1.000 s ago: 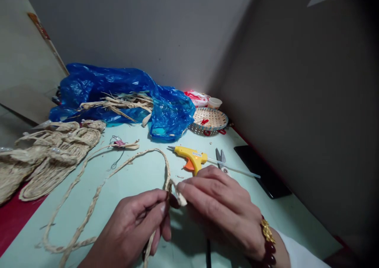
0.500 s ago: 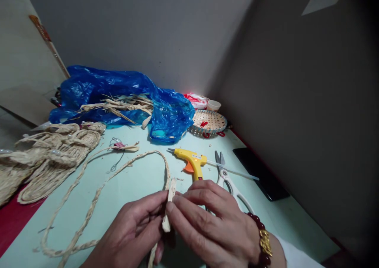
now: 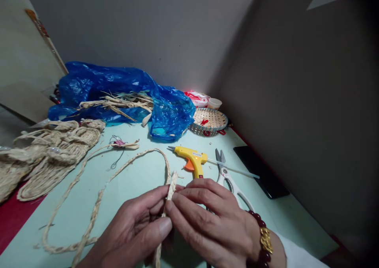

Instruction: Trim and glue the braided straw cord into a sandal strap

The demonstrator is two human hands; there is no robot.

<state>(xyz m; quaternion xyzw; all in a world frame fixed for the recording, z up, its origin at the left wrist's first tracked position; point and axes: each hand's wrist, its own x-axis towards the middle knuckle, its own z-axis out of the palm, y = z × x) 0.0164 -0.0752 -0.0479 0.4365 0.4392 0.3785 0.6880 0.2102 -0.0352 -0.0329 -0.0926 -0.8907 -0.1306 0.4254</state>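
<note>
Between my two hands is the end of a braided straw cord (image 3: 172, 183), folded so a short piece stands up. My left hand (image 3: 139, 224) grips it from the left, thumb across the front and fingers behind. With thumb and fingertips my right hand (image 3: 207, 216), wearing a beaded bracelet, pinches the same braid from the right. The rest of the cord loops over the pale green table top (image 3: 130, 193) to the left. Just beyond my hands lie a yellow glue gun (image 3: 191, 157) with a clear glue stick and white-handled scissors (image 3: 226, 175).
Woven straw sandals (image 3: 62, 157) lie at the left. Blue plastic bag (image 3: 103, 76) holding dry straw strips (image 3: 124, 102) stands at the back, beside a woven basket (image 3: 211, 120) and a small cup (image 3: 214, 103). A black flat device (image 3: 257, 171) lies right.
The short braid piece has turned, showing its plaited face, and its lower end is now covered. My left thumb has moved up and right against the braid.
</note>
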